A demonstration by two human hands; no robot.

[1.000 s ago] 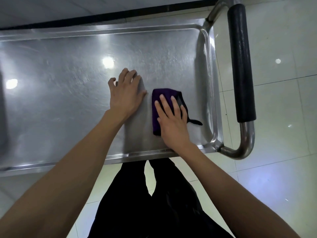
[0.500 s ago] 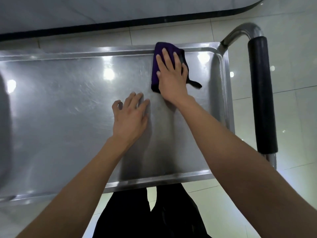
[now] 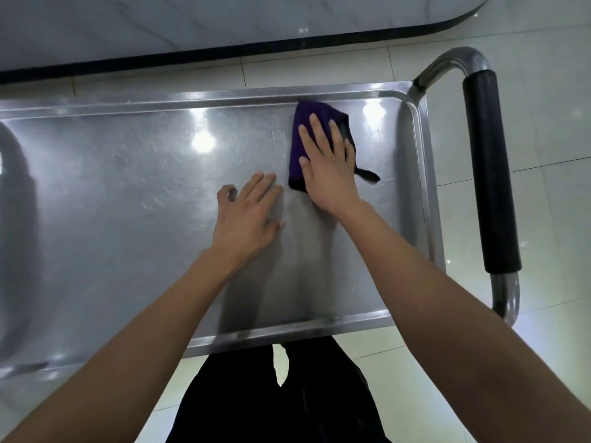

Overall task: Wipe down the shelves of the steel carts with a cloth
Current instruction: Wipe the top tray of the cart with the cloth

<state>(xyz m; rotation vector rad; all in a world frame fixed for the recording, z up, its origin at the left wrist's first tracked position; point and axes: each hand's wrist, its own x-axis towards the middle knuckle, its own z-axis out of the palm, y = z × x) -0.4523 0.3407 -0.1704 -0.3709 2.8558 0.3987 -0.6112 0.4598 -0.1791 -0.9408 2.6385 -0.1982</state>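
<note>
Pale glossy floor tiles (image 3: 543,129) surround a steel cart whose top shelf (image 3: 128,193) fills most of the view, scuffed and showing bright ceiling-light reflections. On it the right hand (image 3: 326,164) lies flat with straight, slightly spread fingers pressing a purple cloth (image 3: 302,123) against the metal. The cloth is folded into a narrow pad, its long axis running from near to far across the shelf; its far end touches the raised far rim, and a thin dark strip of it trails out from under the hand toward the right. Just left of the cloth, the left hand (image 3: 248,219) rests on the bare shelf, fingers extended and splayed, the little finger bent a bit, holding nothing. Both bare forearms reach in from the near edge, casting soft shadows on the steel. Beyond the shelf's right rim stands the cart handle (image 3: 489,174), a bent steel tube with a black padded grip running parallel to that short side. Past the far rim, a dark-edged white slab (image 3: 192,27) crosses the floor. Below the near rim, the person's black clothing (image 3: 271,404) shows.
</note>
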